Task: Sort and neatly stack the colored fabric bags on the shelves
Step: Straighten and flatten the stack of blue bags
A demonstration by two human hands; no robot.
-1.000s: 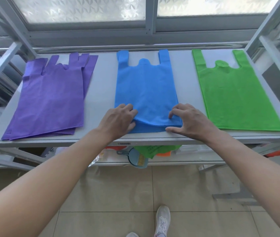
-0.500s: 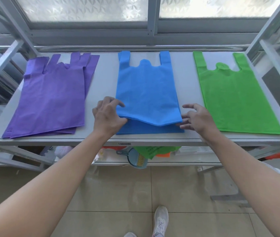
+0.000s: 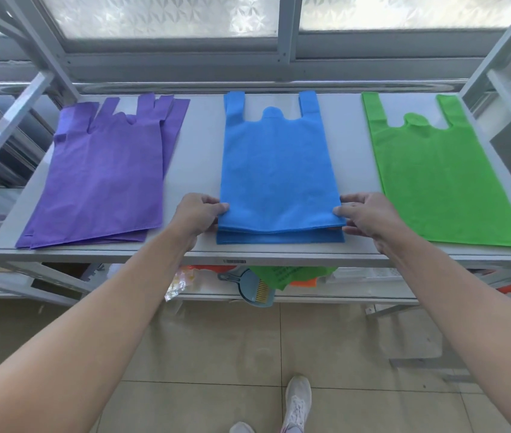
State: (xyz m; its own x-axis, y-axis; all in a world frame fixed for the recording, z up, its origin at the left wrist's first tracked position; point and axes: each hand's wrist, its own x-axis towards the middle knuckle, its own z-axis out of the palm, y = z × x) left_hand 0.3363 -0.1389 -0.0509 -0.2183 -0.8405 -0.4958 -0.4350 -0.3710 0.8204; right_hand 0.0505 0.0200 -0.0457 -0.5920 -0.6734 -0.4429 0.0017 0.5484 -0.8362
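Mid-frame, the left hand (image 3: 199, 215) and right hand (image 3: 369, 217) pinch the top blue bag (image 3: 279, 170) by its low corners; likely to line it up.

Bare shelf (image 3: 199, 157) strips are left at 11 and 1 o'clock, flanking the blue bags (image 3: 276, 170); the ends at 9 and 3 o'clock are barred by slanted struts (image 3: 7, 126).
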